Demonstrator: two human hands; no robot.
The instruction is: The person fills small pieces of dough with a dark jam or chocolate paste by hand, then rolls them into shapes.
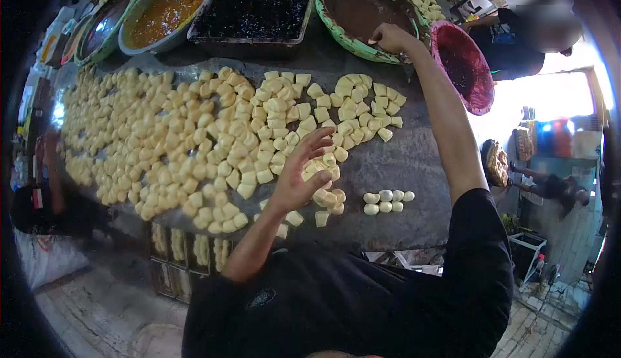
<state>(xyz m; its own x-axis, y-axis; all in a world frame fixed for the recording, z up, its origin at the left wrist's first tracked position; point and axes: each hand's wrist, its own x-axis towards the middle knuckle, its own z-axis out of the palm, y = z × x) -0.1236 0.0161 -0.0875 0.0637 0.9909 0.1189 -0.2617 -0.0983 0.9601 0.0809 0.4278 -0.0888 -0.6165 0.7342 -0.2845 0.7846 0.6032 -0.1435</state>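
Note:
My left hand (303,178) hovers over dough pieces (328,197) near the table's front edge. Its fingers are apart, with the thumb spread, and I see nothing gripped. Stretched far forward, my right hand (392,38) is at a green basin (330,22) of smooth brown paste (365,10), over the near right part of it. Those fingers are curled closed; what they hold, if anything, is hidden. A small double row of round dough balls (385,202) sits on the table to the right of my left hand.
Many cut dough pieces (174,144) cover the dark table (414,164). Along the back stand a basin of orange filling (167,13), a tray of dark filling (255,5) and a pink basin (462,67). Other people (517,34) are at the right and left; dough-filled pans (189,248) sit below.

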